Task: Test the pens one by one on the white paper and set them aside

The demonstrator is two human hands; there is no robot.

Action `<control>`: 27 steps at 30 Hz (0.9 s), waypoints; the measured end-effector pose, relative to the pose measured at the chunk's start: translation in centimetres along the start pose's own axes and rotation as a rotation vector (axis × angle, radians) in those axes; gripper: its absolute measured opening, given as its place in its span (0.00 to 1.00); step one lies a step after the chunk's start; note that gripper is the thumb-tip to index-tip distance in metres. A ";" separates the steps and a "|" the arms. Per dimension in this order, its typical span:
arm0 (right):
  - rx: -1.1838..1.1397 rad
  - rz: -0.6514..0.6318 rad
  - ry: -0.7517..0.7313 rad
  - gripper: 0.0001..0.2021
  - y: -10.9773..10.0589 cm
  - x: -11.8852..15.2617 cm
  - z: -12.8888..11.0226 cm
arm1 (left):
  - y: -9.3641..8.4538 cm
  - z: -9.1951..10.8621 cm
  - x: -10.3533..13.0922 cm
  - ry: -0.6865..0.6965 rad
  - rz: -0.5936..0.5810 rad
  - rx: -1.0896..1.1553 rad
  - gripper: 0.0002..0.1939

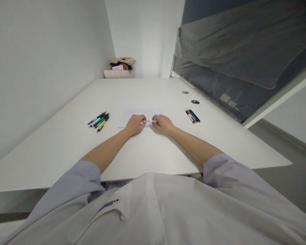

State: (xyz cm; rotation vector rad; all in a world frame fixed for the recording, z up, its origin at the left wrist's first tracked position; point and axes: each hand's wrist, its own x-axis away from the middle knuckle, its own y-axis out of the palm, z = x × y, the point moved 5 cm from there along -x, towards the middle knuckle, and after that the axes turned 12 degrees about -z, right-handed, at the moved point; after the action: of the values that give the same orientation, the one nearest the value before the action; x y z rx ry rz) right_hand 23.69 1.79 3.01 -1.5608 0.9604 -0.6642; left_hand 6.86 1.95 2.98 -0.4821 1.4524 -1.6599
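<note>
Both my hands meet over a white sheet of paper (129, 112) on the white table. My left hand (136, 124) pinches one end of a slim white pen (149, 121) with a dark part near its middle. The pen's other end is between the fingers of my right hand (163, 124). It lies level between the two hands, and my fingertips cover its ends. Whether the pen is in one piece or two is too small to tell.
Several pens (99, 121) in black, green and yellow lie on the left. On the right is a group of pens (193, 116). Two round table inserts (195, 102) sit behind it. A pink box (119, 73) holding cloth-like items stands at the far edge. A dark covered panel (219, 81) borders the right side.
</note>
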 end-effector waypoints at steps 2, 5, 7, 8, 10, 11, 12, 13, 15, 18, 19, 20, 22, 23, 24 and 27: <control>0.000 0.006 -0.004 0.14 0.0 0.0 0.1 | -0.1 0.0 0.1 0.003 0.013 0.011 0.13; 0.006 0.029 -0.034 0.14 -0.1 0.0 0.2 | -0.2 0.1 0.1 0.020 0.027 0.002 0.15; 0.018 0.050 -0.066 0.13 -0.2 0.0 0.1 | -0.2 0.1 0.1 0.036 0.026 -0.022 0.14; 0.027 0.059 -0.078 0.13 -0.2 0.0 0.1 | -0.2 0.1 0.0 0.045 0.026 -0.032 0.14; 0.041 0.054 -0.087 0.14 -0.2 -0.1 0.0 | -0.2 0.2 0.0 0.059 0.029 -0.043 0.13; 0.043 0.041 -0.081 0.14 -0.1 -0.1 -0.1 | -0.2 0.2 0.0 0.063 0.033 -0.045 0.13; 0.039 0.024 -0.072 0.15 0.0 -0.1 -0.1 | -0.2 0.3 0.0 0.067 0.036 -0.048 0.12; 0.028 0.007 -0.062 0.16 0.0 -0.1 -0.1 | -0.3 0.3 0.0 0.070 0.038 -0.050 0.11; -0.001 -0.017 -0.039 0.16 0.2 0.0 -0.1 | -0.3 0.4 0.0 0.073 0.042 -0.056 0.10; -0.020 -0.036 -0.008 0.17 0.3 0.0 0.0 | -0.4 0.6 0.1 0.075 0.041 -0.064 0.09; -0.020 -0.038 -0.003 0.17 0.4 0.0 0.1 | -0.4 0.6 0.1 0.071 0.042 -0.066 0.10; -0.018 -0.035 -0.002 0.17 0.4 0.0 0.1 | -0.4 0.5 0.1 0.066 0.045 -0.067 0.10; -0.019 -0.017 -0.010 0.16 0.4 -0.1 0.2 | -0.3 0.4 0.1 0.052 0.050 -0.063 0.12; -0.020 -0.007 -0.018 0.16 0.4 -0.1 0.3 | -0.3 0.3 0.1 0.049 0.047 -0.059 0.13; -0.021 0.003 -0.027 0.15 0.4 -0.1 0.3 | -0.2 0.2 0.0 0.051 0.038 -0.055 0.14; -0.015 0.037 -0.062 0.14 0.4 -0.2 0.5 | 0.1 0.1 0.0 0.075 0.002 -0.049 0.15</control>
State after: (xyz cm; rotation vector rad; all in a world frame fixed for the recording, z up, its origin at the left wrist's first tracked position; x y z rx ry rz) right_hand 23.91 2.24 2.53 -1.5638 0.9474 -0.5801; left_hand 6.99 1.91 2.87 -0.4501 1.5505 -1.6597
